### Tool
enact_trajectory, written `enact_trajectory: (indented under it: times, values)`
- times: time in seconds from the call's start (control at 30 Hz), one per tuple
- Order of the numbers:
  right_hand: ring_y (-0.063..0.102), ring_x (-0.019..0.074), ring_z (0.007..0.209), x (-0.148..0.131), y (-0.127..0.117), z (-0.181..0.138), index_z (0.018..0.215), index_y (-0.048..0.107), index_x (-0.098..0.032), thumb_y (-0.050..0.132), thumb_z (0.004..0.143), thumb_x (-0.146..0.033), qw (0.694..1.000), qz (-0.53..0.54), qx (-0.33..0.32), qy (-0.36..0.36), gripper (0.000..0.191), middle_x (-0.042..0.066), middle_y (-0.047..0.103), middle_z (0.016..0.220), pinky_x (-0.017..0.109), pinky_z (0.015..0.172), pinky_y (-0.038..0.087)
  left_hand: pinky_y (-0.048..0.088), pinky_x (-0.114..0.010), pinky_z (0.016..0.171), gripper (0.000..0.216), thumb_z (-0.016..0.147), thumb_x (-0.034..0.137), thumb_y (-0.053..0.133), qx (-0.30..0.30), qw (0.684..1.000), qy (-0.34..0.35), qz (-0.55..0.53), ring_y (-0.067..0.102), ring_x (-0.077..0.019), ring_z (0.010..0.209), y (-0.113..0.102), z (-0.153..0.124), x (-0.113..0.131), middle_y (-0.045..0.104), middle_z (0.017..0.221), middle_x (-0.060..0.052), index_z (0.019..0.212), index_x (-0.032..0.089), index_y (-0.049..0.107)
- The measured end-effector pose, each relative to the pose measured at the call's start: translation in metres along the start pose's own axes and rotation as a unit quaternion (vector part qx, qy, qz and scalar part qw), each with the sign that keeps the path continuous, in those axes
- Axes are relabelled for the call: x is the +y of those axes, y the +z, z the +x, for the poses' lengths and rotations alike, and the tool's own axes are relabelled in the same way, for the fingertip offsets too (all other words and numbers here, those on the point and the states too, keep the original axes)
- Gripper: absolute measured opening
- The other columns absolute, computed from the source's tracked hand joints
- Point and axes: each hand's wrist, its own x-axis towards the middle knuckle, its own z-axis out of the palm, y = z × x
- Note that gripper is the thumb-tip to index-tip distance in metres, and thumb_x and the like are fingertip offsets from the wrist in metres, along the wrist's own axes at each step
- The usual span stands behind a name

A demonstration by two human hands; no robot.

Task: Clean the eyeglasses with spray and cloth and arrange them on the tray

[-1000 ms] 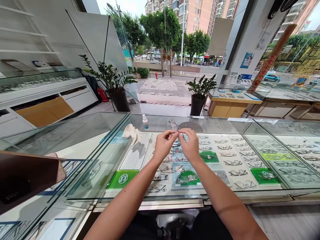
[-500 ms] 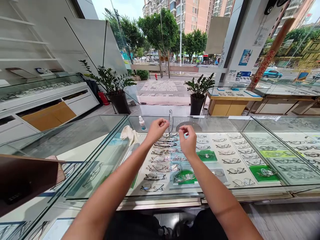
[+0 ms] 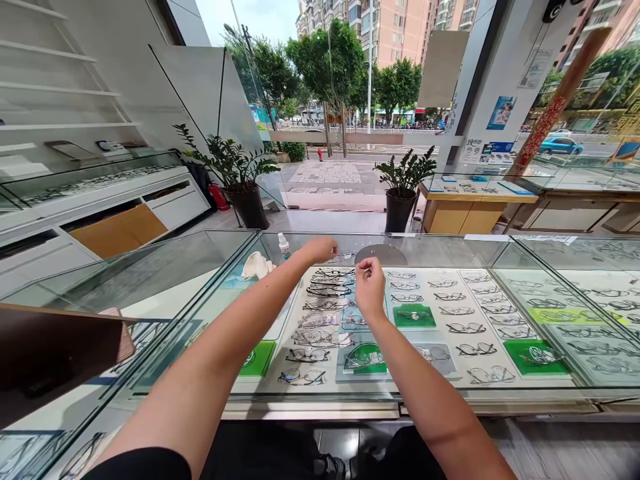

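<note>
My left hand reaches over the glass counter top, its fingers closed at a thin-rimmed pair of eyeglasses. The eyeglasses look nearly level; their outline is faint against the glass, and the hand hides part of them. Just right of them and nearer to me is my right hand. Its fingers are curled in a pinch, and what they hold, if anything, is too small to make out. A white spray bottle stands beyond my left forearm, beside a crumpled pale cloth.
Under the glass of the display counter lie rows of spectacle frames. A round grey disc is behind my right hand. A dark brown object juts in at left. Potted plants stand beyond the counter.
The eyeglasses, upright between my hands before, have tipped down to nearly level. My left hand has turned and its forearm swung across; my right hand has dipped slightly. The view has shifted a little.
</note>
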Motion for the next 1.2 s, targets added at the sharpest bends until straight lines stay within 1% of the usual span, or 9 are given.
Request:
enact_trajectory:
  times: [0.23, 0.37, 0.47, 0.67, 0.83, 0.93, 1.07, 1.13, 1.2]
  values:
    - [0.046, 0.0161, 0.065, 0.003, -0.002, 0.007, 0.097, 0.047, -0.026, 0.052, 0.102, -0.046, 0.999, 0.024, 0.039, 0.005, 0.021, -0.003, 0.054, 0.079, 0.029, 0.063, 0.038, 0.053, -0.039, 0.092, 0.024, 0.093, 0.041, 0.075, -0.003, 1.000, 0.009, 0.010, 0.068, -0.0206, 0.091, 0.010, 0.002, 0.006, 0.076, 0.094, -0.006, 0.093, 0.017, 0.074]
    - [0.041, 0.0158, 0.060, 0.006, -0.004, 0.009, 0.101, 0.045, -0.027, 0.055, 0.103, -0.052, 0.998, 0.029, 0.049, 0.009, 0.027, -0.008, 0.046, 0.070, 0.029, 0.060, 0.035, 0.047, -0.031, 0.085, 0.010, 0.084, 0.030, 0.075, 0.047, 0.999, 0.011, -0.020, 0.069, -0.0234, 0.089, 0.006, -0.010, 0.011, 0.076, 0.085, -0.008, 0.085, 0.021, 0.072]
    - [0.049, 0.0166, 0.065, 0.007, -0.005, 0.010, 0.104, 0.046, -0.027, 0.062, 0.099, -0.053, 0.998, 0.030, 0.050, 0.008, 0.032, -0.007, 0.053, 0.072, 0.029, 0.065, 0.040, 0.043, -0.031, 0.081, 0.010, 0.085, 0.030, 0.074, 0.087, 0.995, 0.025, -0.045, 0.068, -0.0256, 0.086, -0.003, -0.035, 0.018, 0.074, 0.083, -0.008, 0.089, 0.021, 0.074]
    - [0.062, 0.0181, 0.073, 0.005, -0.005, 0.009, 0.107, 0.048, -0.025, 0.069, 0.091, -0.043, 0.999, 0.026, 0.044, 0.004, 0.031, -0.001, 0.071, 0.082, 0.032, 0.076, 0.050, 0.035, -0.030, 0.069, 0.018, 0.092, 0.040, 0.071, 0.115, 0.988, 0.067, -0.082, 0.059, -0.0224, 0.072, -0.024, -0.139, 0.039, 0.070, 0.078, -0.006, 0.097, 0.024, 0.079]
    - [0.064, 0.0182, 0.077, 0.006, -0.007, 0.010, 0.105, 0.050, -0.024, 0.068, 0.087, -0.037, 0.999, 0.020, 0.044, -0.018, 0.029, 0.000, 0.071, 0.086, 0.034, 0.081, 0.052, 0.034, -0.029, 0.067, 0.028, 0.098, 0.048, 0.068, 0.111, 0.946, 0.085, -0.293, 0.052, -0.0196, 0.068, -0.018, -0.259, 0.050, 0.062, 0.072, -0.003, 0.094, 0.024, 0.080]
    - [0.064, 0.0177, 0.077, 0.008, -0.008, 0.010, 0.104, 0.051, -0.024, 0.066, 0.085, -0.036, 0.999, 0.012, 0.039, -0.033, 0.027, 0.000, 0.069, 0.085, 0.034, 0.082, 0.052, 0.040, -0.031, 0.074, 0.031, 0.099, 0.050, 0.068, 0.049, 0.898, 0.067, -0.432, 0.053, -0.0197, 0.076, 0.012, -0.321, 0.041, 0.068, 0.082, -0.006, 0.094, 0.022, 0.080]
    - [0.062, 0.0168, 0.075, 0.008, -0.010, 0.011, 0.102, 0.050, -0.025, 0.064, 0.082, -0.034, 0.998, -0.008, 0.035, -0.053, 0.026, -0.002, 0.065, 0.082, 0.033, 0.081, 0.052, 0.035, -0.030, 0.068, 0.041, 0.086, 0.059, 0.081, -0.054, 0.803, 0.024, -0.593, 0.047, -0.0158, 0.069, 0.088, -0.375, 0.009, 0.063, 0.076, -0.005, 0.088, 0.018, 0.080]
    - [0.060, 0.0164, 0.073, 0.007, -0.012, 0.011, 0.100, 0.049, -0.025, 0.064, 0.080, -0.032, 0.997, -0.020, 0.032, -0.062, 0.026, -0.003, 0.063, 0.080, 0.032, 0.079, 0.051, 0.037, -0.028, 0.066, 0.046, 0.074, 0.058, 0.091, -0.047, 0.712, -0.070, -0.697, 0.043, -0.0128, 0.063, 0.135, -0.390, -0.008, 0.057, 0.067, -0.002, 0.079, 0.015, 0.076]
    - [0.058, 0.0159, 0.069, 0.004, -0.013, 0.010, 0.099, 0.050, -0.025, 0.065, 0.077, -0.030, 0.997, -0.028, 0.023, -0.068, 0.027, -0.004, 0.062, 0.077, 0.032, 0.076, 0.050, 0.042, -0.028, 0.065, 0.043, 0.062, 0.044, 0.100, 0.036, 0.552, -0.254, -0.793, 0.036, -0.0090, 0.056, 0.180, -0.399, -0.022, 0.044, 0.058, 0.005, 0.076, 0.015, 0.071]
